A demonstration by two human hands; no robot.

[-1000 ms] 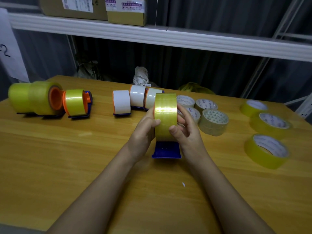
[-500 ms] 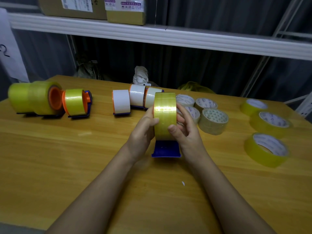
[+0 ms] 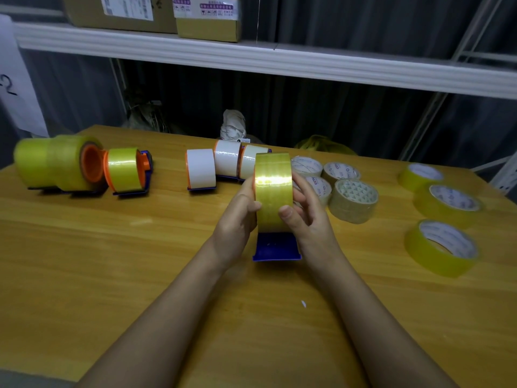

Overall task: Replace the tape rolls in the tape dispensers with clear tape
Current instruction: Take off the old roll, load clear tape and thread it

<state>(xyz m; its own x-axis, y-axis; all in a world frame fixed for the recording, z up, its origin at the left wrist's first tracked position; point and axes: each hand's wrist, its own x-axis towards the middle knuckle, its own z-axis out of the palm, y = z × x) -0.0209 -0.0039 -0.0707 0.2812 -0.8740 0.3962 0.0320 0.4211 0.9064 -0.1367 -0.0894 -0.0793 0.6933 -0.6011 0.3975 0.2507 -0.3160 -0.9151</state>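
A yellowish clear tape roll (image 3: 272, 189) stands upright in a blue tape dispenser (image 3: 277, 247) at the table's centre. My left hand (image 3: 237, 214) grips the roll's left side with its thumb on the tape face. On the roll's right side, my right hand (image 3: 305, 217) holds it, thumb on the front and fingers curled behind. Three dispensers with white tape (image 3: 201, 169) stand just behind. At the far left are dispensers loaded with yellowish clear tape (image 3: 124, 169).
Loose pale tape rolls (image 3: 354, 200) lie right of my hands. Three yellowish rolls (image 3: 440, 247) lie flat near the table's right edge. A white shelf (image 3: 251, 57) with cardboard boxes (image 3: 207, 18) runs above the wooden table (image 3: 112, 261).
Both hands have lifted the roll slightly upward and away; the grip looks unchanged.
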